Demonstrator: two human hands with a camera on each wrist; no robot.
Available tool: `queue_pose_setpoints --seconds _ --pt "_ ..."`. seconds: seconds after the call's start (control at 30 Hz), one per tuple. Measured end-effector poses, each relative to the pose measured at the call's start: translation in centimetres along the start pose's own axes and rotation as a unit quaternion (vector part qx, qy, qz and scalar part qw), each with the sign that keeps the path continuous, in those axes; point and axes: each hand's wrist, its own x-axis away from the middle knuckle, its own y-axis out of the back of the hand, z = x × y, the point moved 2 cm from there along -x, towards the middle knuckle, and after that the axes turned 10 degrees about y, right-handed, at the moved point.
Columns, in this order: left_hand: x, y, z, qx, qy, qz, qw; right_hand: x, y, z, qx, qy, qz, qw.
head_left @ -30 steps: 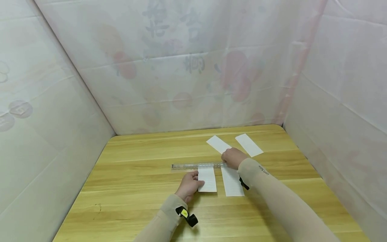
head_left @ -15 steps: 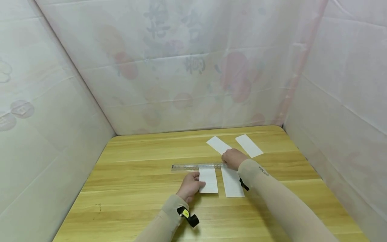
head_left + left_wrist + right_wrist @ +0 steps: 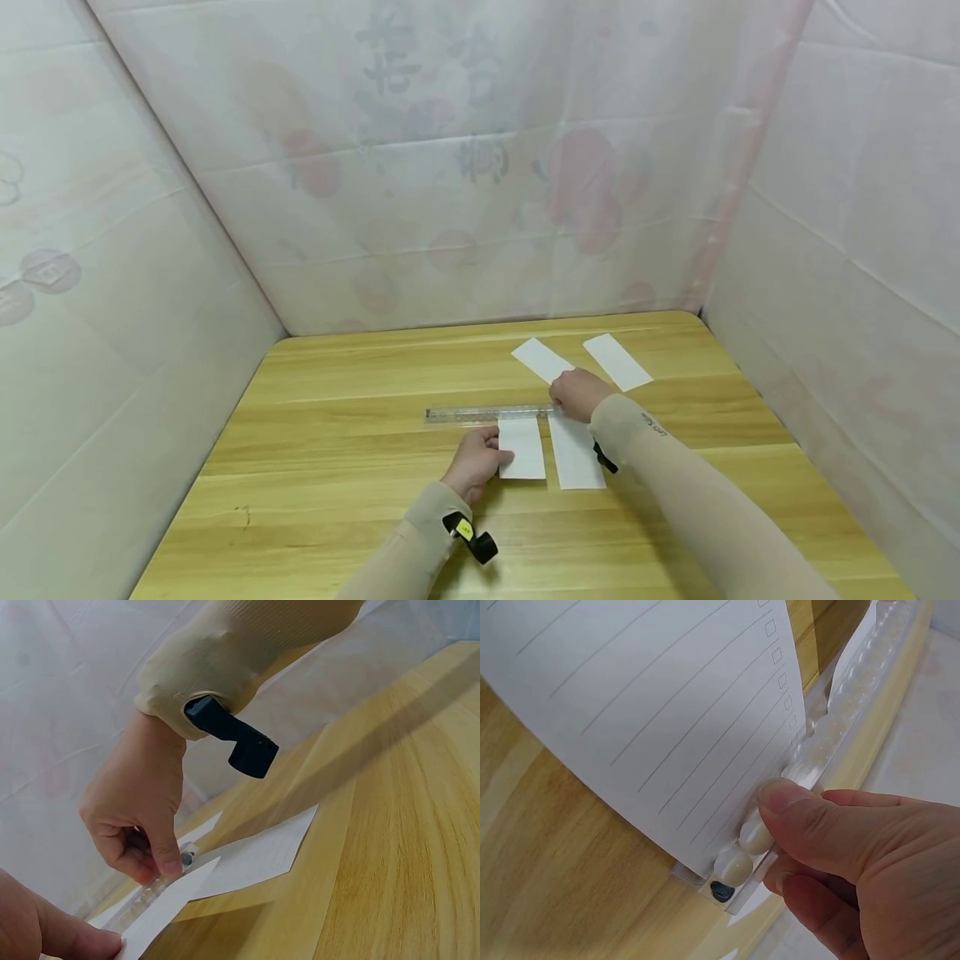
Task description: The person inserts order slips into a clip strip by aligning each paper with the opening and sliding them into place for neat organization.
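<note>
Clear plastic bumpy strip [image 3: 459,414] lies over the pale wooden counter [image 3: 315,475]; the right hand [image 3: 581,393] has its right end in a pinching grip. Nearer the person than the strip, the left hand's grip pinches a white rectangular paper sheet [image 3: 523,450] by its left side, far edge at the strip. Likely best: steady the strip, square the sheet to it, and slide gently without buckling the paper.

Above the bare left hand [image 3: 474,460] and bare right hand [image 3: 579,393], the person wears a beige left sleeve [image 3: 408,542] and a matching, finely ribbed right sleeve [image 3: 697,483] with small dark lettering [image 3: 654,424] near its cuff, plus a black left wrist mount [image 3: 483,547] bearing a yellow label [image 3: 464,530] and a black, angular right wrist mount [image 3: 253,755].
</note>
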Motion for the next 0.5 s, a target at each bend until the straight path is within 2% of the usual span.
queue_pose_setpoints --seconds 0.5 --pt "-0.11 -0.45 -0.13 -0.009 -0.007 -0.004 0.9999 0.29 0.16 0.02 0.004 0.0 -0.001 1.0"
